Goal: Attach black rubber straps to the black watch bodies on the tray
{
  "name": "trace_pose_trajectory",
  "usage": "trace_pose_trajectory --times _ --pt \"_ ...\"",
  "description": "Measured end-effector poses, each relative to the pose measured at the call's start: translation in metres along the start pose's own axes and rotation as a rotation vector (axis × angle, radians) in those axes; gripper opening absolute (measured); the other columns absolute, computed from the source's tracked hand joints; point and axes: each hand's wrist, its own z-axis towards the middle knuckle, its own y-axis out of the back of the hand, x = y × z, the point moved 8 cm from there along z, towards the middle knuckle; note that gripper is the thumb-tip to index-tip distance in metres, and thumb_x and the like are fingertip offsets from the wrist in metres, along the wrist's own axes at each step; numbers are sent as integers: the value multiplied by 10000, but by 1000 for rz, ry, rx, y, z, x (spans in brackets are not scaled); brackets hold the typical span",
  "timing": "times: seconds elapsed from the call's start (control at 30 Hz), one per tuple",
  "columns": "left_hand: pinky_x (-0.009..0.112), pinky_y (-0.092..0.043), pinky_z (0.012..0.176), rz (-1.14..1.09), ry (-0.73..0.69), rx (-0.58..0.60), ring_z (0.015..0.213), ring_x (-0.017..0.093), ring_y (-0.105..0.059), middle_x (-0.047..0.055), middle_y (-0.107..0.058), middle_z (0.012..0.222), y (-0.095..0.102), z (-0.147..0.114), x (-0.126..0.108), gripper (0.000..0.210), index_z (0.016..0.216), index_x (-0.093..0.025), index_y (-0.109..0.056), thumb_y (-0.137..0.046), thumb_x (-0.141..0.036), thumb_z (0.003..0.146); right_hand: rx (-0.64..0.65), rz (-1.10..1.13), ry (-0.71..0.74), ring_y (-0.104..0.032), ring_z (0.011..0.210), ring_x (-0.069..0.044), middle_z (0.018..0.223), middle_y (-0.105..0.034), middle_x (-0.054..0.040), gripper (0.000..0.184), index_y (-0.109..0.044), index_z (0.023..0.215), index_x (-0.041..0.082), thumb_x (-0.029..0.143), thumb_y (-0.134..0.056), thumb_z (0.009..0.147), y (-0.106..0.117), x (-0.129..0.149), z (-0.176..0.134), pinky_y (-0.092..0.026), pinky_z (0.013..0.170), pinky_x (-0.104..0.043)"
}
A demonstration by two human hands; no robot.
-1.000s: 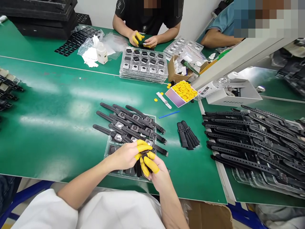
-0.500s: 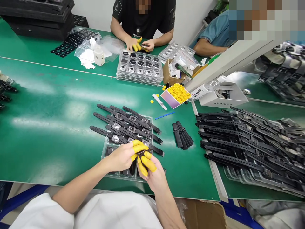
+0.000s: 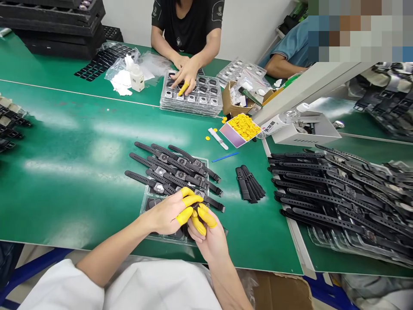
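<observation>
My left hand [image 3: 171,214] and my right hand [image 3: 209,230] meet over the front part of a clear plastic tray [image 3: 144,206]. Yellow finger cots cover several fingertips on both. Between them they pinch a small black watch part [image 3: 195,206]; the fingers hide most of it, so I cannot tell exactly which piece it is. Behind the hands, black smartwatches [image 3: 181,175] with straps attached lie face down in slanting rows across the tray. Strapless dark watch bodies [image 3: 151,203] show in its front left slots. Right of the tray lies a fanned bunch of loose black straps [image 3: 249,184].
A blue stick [image 3: 225,157], a white strap [image 3: 218,139] and a box of yellow finger cots [image 3: 237,138] lie beyond the tray. Stacked trays of strapped watches [image 3: 342,202] stand right. Across the table, a co-worker's hand [image 3: 187,75] reaches over stacked watch trays [image 3: 190,106].
My hands stay together on the small black part, with slight finger movement. The whole view has shifted a little. Across the table, the co-worker's hand has come down onto the stacked trays.
</observation>
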Motion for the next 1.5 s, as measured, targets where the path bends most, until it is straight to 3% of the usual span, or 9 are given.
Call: trace_pose_trajectory --times 0.2,0.37,0.6,0.87,1.07,1.23,1.33,1.4,1.5 --pt "450 -558 966 318 -20 55 1088 310 -597 176 -643 1104 -8 0 4 327 1211 -95 -643 -456 -198 964 -49 -133 -83 -147 413 -24 485 -337 127 502 -497 767 213 567 -853 749 13 -7 0 -154 378 -154" --pt "358 -565 954 118 27 64 1028 226 -636 120 -667 1132 0 -1 -1 326 1263 -166 -609 -407 -205 1010 -66 -225 -61 -202 426 -43 499 -364 118 560 -532 820 213 662 -846 702 16 -11 -1 -197 390 -176" --pt "367 -572 934 306 168 142 1113 266 -682 124 -673 1288 23 -14 2 534 1539 -224 -399 -483 -222 1012 -5 -942 370 -615 685 -175 765 -685 -26 403 -707 1017 213 600 -655 917 17 36 -4 -533 663 -269" --pt "356 -483 861 702 317 217 971 250 -667 90 -723 1032 76 -40 20 259 1047 -183 -680 -462 -58 985 87 -1519 724 -738 920 -217 991 -766 -94 355 -743 1037 213 370 -425 1062 13 40 -22 -564 801 -288" --pt "324 -440 837 624 278 294 945 211 -621 60 -658 976 51 -51 40 233 992 -191 -683 -469 -102 1016 -1 -1805 870 -742 715 -189 920 -795 -83 367 -728 1055 167 318 -394 1086 23 24 -33 -509 596 -278" --pt "464 -464 968 716 246 90 1082 281 -578 136 -640 1145 40 -44 44 247 1047 -185 -719 -479 -135 1017 -53 -1915 992 -736 712 -175 876 -771 -86 429 -748 1013 165 329 -361 1100 27 30 -39 -488 575 -259" --pt "515 -450 1063 453 298 -193 1204 297 -560 163 -640 1265 62 -68 28 215 1076 -186 -717 -511 -230 1031 -99 -1954 950 -712 665 -169 888 -733 -81 470 -755 1043 181 412 -350 1099 33 36 -41 -472 534 -263" --pt "406 -521 964 30 363 -203 1077 236 -638 118 -703 1127 64 -103 19 218 1030 -197 -723 -520 -276 1036 -156 -1914 888 -702 665 -160 952 -724 -77 432 -747 1067 199 447 -393 1081 45 45 -41 -490 553 -260" --pt "304 -537 717 -538 601 268 767 191 -686 47 -742 815 15 -176 0 255 848 -216 -781 -630 -377 974 -270 -1798 865 -709 711 -178 1003 -731 -81 363 -734 1059 214 458 -467 1031 75 67 -42 -533 618 -273"
